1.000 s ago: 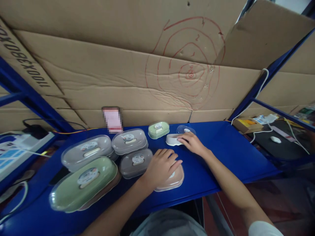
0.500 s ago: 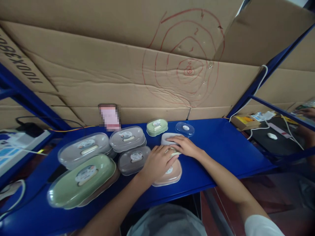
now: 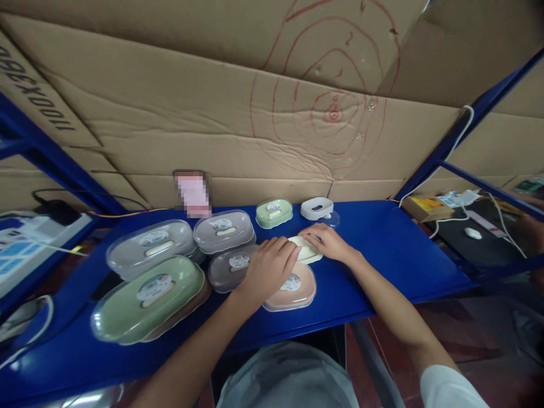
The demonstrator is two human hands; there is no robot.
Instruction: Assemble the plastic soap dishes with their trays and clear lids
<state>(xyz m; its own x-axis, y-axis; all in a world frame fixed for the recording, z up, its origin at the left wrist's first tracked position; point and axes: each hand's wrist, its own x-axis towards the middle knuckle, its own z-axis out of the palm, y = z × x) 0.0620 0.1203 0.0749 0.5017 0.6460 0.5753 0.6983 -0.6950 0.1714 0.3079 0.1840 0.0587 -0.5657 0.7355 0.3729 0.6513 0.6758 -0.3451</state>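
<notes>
A cream-coloured shallow oval piece (image 3: 306, 251) lies between my two hands, low over the blue table. My left hand (image 3: 273, 265) is curled at its left end, while the thumb and fingers of my right hand (image 3: 329, 245) close on its right end. Just below sits a peach oval box (image 3: 294, 289) with a clear lid, partly covered by my left hand. A grey-white oval tray (image 3: 317, 207) with a dark slot stands behind my right hand, overlapping a clear lid (image 3: 332, 220). Left of it is a small green lidded box (image 3: 274, 213).
Several larger lidded boxes crowd the left, including a green one (image 3: 148, 297), a lilac one (image 3: 224, 231) and a grey one (image 3: 232, 269). A phone (image 3: 193, 194) leans on the cardboard wall (image 3: 191, 124). Blue posts frame the table (image 3: 382, 243).
The grey-white tray has left my right hand and now stands farther back, over the clear lid. Both hands are now at the cream piece, which shows more fully. The view has shifted slightly.
</notes>
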